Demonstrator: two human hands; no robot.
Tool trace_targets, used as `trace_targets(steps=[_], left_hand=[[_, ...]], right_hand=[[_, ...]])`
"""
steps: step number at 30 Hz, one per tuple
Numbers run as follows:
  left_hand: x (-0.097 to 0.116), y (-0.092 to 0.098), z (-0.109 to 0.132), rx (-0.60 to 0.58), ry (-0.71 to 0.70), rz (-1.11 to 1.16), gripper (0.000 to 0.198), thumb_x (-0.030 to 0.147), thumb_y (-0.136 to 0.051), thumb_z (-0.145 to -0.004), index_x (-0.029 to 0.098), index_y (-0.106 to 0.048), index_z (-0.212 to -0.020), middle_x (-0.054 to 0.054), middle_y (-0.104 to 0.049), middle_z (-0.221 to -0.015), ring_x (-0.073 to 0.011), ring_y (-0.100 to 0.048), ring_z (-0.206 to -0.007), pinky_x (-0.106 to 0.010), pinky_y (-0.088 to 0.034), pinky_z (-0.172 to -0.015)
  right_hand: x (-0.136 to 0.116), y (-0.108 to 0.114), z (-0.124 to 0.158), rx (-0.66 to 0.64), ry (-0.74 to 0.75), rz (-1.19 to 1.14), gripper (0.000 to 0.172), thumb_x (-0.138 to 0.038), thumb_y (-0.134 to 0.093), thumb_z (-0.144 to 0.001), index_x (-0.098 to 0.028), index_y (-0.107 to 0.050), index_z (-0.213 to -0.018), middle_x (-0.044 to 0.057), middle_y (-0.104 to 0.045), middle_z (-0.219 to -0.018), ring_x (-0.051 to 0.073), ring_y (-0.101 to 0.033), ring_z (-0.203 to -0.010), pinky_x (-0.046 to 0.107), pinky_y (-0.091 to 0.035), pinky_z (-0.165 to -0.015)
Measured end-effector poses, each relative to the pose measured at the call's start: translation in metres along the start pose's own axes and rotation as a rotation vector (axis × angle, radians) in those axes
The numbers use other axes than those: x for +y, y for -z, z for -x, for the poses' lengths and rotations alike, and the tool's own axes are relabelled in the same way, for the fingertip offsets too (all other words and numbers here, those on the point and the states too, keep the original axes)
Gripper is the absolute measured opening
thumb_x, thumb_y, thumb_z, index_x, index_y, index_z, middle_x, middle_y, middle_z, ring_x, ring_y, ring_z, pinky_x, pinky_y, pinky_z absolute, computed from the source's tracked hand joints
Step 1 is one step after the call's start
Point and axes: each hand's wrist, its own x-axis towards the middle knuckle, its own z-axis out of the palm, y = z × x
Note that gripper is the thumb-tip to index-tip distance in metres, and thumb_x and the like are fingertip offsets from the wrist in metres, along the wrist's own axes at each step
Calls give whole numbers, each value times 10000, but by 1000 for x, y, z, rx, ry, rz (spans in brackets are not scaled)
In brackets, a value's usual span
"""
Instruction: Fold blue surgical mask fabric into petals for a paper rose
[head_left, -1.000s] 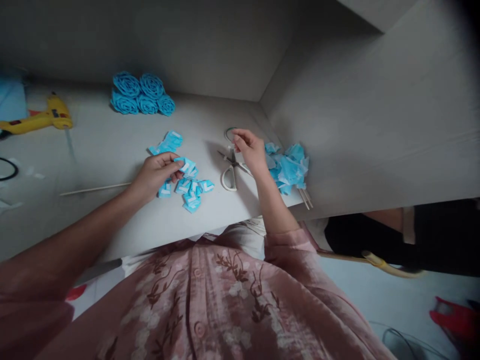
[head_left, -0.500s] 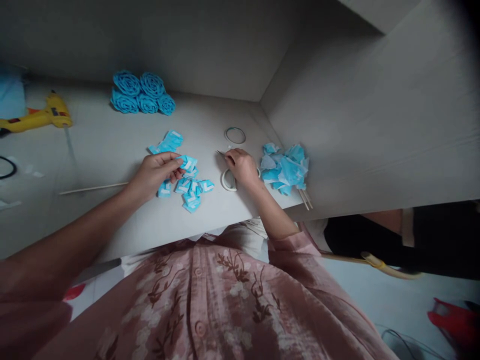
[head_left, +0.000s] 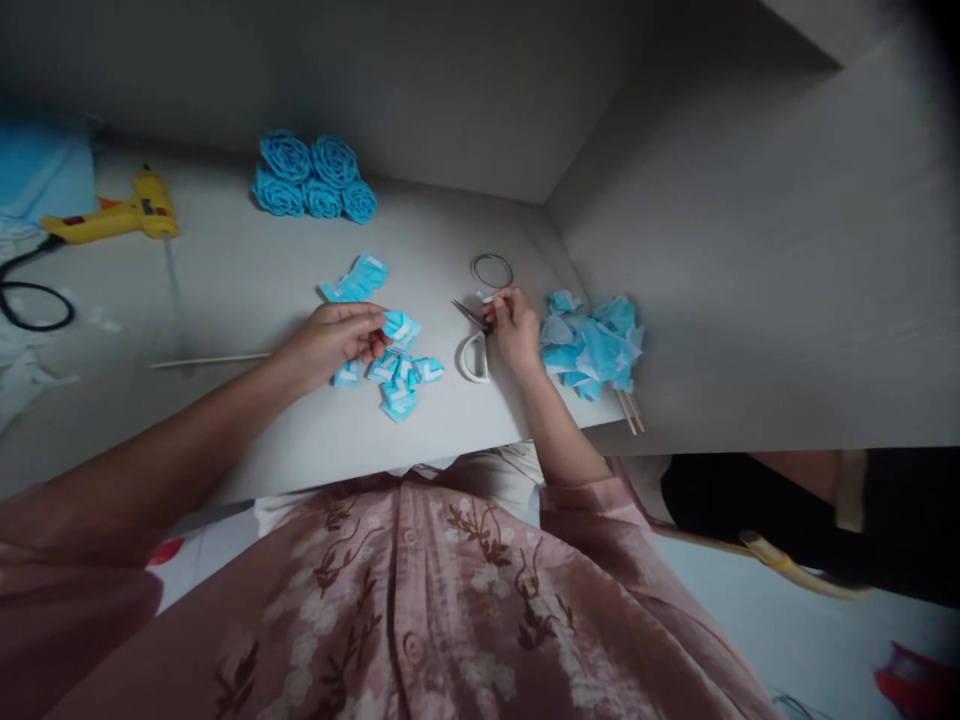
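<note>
My left hand (head_left: 341,335) pinches a small folded piece of light blue paper (head_left: 401,328) with a white strip on it. Just below lie several similar blue folded pieces (head_left: 405,370), and a blue bunch (head_left: 356,280) rests behind the hand. My right hand (head_left: 516,325) is closed, thumb and fingertips together, beside a tiny white scrap; what it grips, if anything, is too small to make out. Scissors with white handles (head_left: 474,358) lie on the table at its left, partly hidden by the hand.
Several rolled blue paper roses (head_left: 315,178) stand at the back. A yellow glue gun (head_left: 127,215) lies at left, near a thin stick (head_left: 210,360). A wire coil (head_left: 492,270) and crumpled blue paper flowers on sticks (head_left: 596,345) are at right, by a grey wall (head_left: 750,250).
My right hand has shifted off the scissors, whose handle and blades show more now. My left hand keeps hold of the blue piece. The whole view has swung slightly left.
</note>
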Motion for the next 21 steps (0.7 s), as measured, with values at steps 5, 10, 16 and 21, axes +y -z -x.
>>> trace_targets(steps=[5,10,16,21], left_hand=[[2,-1,4,-134,56,-82,173,272,-827,-729,128,-730,-725,-49,-661,-622,-114,-578,-525,-222,-437,-484],[5,-2,9,-217,112,-143,150,237,-793,-777,130,-735,-690,-55,-668,-617,-101,-563,-514,-200,-376,-462],[9,-4,11,-261,125,-195,228,177,-717,-858,124,-707,-636,-51,-640,-581,-90,-545,-489,-197,-377,-471],[10,-2,9,-311,133,-192,260,138,-702,-871,107,-679,-614,-36,-609,-552,-71,-520,-455,-180,-364,-450]], right_hand=[[-35,2,26,-56,259,-165,345,-557,-556,-1047,-240,-682,-1101,26,-763,-929,159,-714,-845,320,-562,-800],[-76,-4,45,-185,691,-25,331,-446,-516,-1093,-248,-770,-1014,67,-772,-944,214,-710,-931,410,-546,-877],[-72,-14,44,-192,985,41,242,-299,-568,-1082,-269,-808,-1076,56,-769,-923,190,-690,-850,372,-528,-761],[-69,-17,42,-84,1149,77,205,-219,-586,-1075,-252,-783,-1124,44,-756,-916,165,-687,-831,330,-517,-712]])
